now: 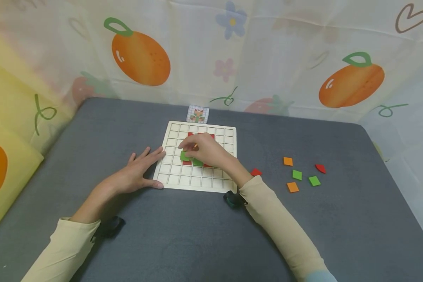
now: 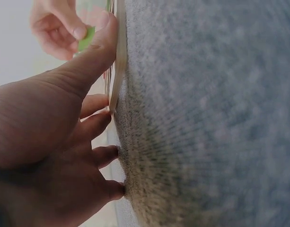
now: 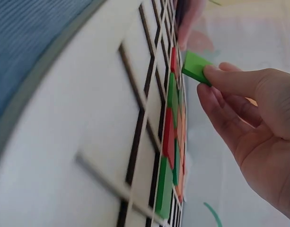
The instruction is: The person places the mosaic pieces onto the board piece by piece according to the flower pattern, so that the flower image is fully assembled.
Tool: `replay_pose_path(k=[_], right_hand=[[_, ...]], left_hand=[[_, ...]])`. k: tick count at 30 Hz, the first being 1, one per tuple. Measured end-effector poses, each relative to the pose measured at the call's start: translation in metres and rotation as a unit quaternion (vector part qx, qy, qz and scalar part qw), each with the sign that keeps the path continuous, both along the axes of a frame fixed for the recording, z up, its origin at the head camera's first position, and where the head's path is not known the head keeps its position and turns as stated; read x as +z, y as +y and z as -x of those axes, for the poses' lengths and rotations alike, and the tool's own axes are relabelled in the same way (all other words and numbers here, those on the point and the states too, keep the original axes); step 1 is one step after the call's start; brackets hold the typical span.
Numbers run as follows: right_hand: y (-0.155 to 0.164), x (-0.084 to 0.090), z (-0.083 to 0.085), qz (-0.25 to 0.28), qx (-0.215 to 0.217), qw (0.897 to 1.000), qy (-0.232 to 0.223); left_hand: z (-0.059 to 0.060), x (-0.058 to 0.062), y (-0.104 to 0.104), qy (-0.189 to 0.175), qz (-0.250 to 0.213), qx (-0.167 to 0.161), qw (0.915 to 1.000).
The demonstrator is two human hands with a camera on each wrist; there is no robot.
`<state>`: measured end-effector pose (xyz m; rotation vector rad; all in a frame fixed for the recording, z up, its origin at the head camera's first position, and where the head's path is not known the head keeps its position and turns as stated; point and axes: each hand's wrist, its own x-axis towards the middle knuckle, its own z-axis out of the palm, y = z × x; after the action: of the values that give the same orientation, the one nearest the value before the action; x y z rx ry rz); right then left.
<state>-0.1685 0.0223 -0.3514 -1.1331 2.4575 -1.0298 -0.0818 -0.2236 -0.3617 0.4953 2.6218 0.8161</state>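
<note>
**Green tile held over grid board, left hand bracing the board's edge**

Right hand point(image 1: 206, 150) is above the middle of the wooden grid board point(image 1: 172, 172). Its fingertips pinch a green square tile point(image 3: 196, 67); the right wrist view shows the tile tilted, just above the board surface and not seated in a cell. Red and green tiles point(image 3: 169, 137) already lie in the board's central cells, partly hidden under the hand in the head view.

Left hand point(image 1: 139, 172) lies flat on the grey bench surface point(image 1: 183, 239) at the board's left edge, fingers straight and spread, holding nothing. The thumb point(image 2: 95, 49) presses against the board's rim near its near-left corner; the fingertips reach the left edge further back.

The board sits about mid-bench, slightly toward the far edge. A small pattern card point(image 1: 197, 114) stands at the far edge of the bench, just behind the board.

Loose tiles lie right of the board, well apart from it: two orange squares point(image 1: 288, 161), two green squares point(image 1: 314, 181), and a red curved piece point(image 1: 320, 168). Another red piece point(image 1: 256, 172) lies near the right wrist, beside the board's near-right corner.

Fruit-print fabric point(image 1: 141, 58) surrounds the bench.
</note>
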Motion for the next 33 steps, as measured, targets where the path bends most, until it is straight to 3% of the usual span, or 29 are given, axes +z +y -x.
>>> replay_pose_path(k=[10,23,33], right_hand=[[-0.024,0.0,0.003,-0.024,0.02,0.999,-0.01],[-0.028,-0.006,0.0,-0.039,0.022,0.999,-0.015],[-0.032,-0.004,-0.002,-0.085,0.019,0.996,0.012]], left_hand=[[-0.001,0.0,-0.002,0.001,0.003,-0.002,1.0],[-0.002,0.0,0.0,0.0,0.004,0.0,1.0],[-0.002,0.001,0.0,0.0,0.001,0.003,1.0]])
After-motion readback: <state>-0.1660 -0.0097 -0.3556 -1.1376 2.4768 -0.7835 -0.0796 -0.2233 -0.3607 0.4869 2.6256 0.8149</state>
